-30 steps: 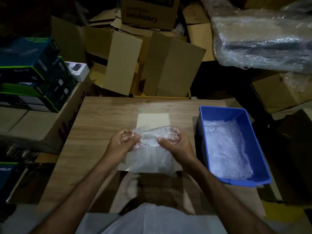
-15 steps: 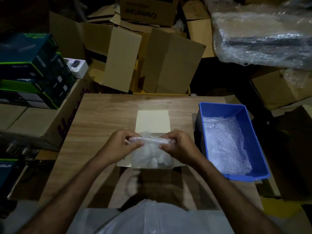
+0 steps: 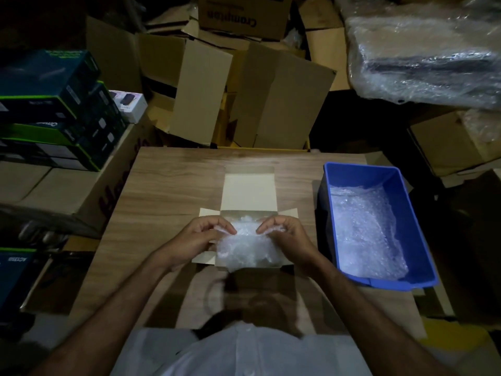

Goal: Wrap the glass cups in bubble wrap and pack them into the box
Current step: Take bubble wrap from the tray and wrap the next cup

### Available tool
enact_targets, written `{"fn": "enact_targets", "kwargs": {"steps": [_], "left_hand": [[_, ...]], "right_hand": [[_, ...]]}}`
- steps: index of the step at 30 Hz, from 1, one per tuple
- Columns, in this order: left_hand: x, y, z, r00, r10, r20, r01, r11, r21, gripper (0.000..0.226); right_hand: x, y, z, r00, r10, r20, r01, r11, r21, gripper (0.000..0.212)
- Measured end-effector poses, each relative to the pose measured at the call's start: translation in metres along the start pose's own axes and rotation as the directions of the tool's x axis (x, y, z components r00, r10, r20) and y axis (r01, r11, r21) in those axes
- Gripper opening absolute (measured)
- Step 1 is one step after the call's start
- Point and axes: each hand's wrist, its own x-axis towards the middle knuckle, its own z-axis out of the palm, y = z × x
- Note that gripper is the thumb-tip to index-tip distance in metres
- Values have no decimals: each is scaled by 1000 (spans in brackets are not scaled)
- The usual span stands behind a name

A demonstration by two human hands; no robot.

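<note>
The bubble-wrapped bundle (image 3: 248,246) sits in the mouth of the small cardboard box (image 3: 287,263), which stands open on the wooden table (image 3: 173,185) directly in front of me. The glass itself is not visible through the wrap, so I cannot tell how it is oriented inside. The box lid flap (image 3: 248,189) lies folded back away from me, and the side flaps are spread outward, which leaves the opening clear.

My left hand (image 3: 199,240) pinches the upper left edge of the wrap between thumb and fingertips. My right hand (image 3: 287,236) pinches the upper right edge the same way. Both grips close on the wrap only, not on the box.

Procedure for this step, as I judge it:
1. Hold the loose wrap ends gathered so the bundle does not unroll.
2. Lower the bundle straight down, both hands level, until it rests on the box floor.
3. Tuck the free ends under or beside the bundle before letting go.
4. Do not press hard from above, as glass is inside.

The blue plastic bin (image 3: 360,169) to my right holds further bubble wrap (image 3: 366,229) for padding any gaps.
</note>
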Motion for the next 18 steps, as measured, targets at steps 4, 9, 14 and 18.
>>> {"fn": "enact_targets", "kwargs": {"steps": [4,9,14,18], "left_hand": [[-7,-9,-4,998,-52,28,58,964,-258,44],[-3,-17,2,992,12,-125,-32,987,-155,50],[1,-24,-1,997,69,-43,-61,986,157,20],[6,-30,-11,998,-64,-28,66,993,95,16]], "right_hand": [[-4,6,-4,995,60,86,-69,991,113,38],[-3,11,2,999,36,1,-36,999,35,42],[2,30,10,989,-149,-13,146,980,-132,12],[3,50,17,994,-45,-96,32,991,-133,17]]}}
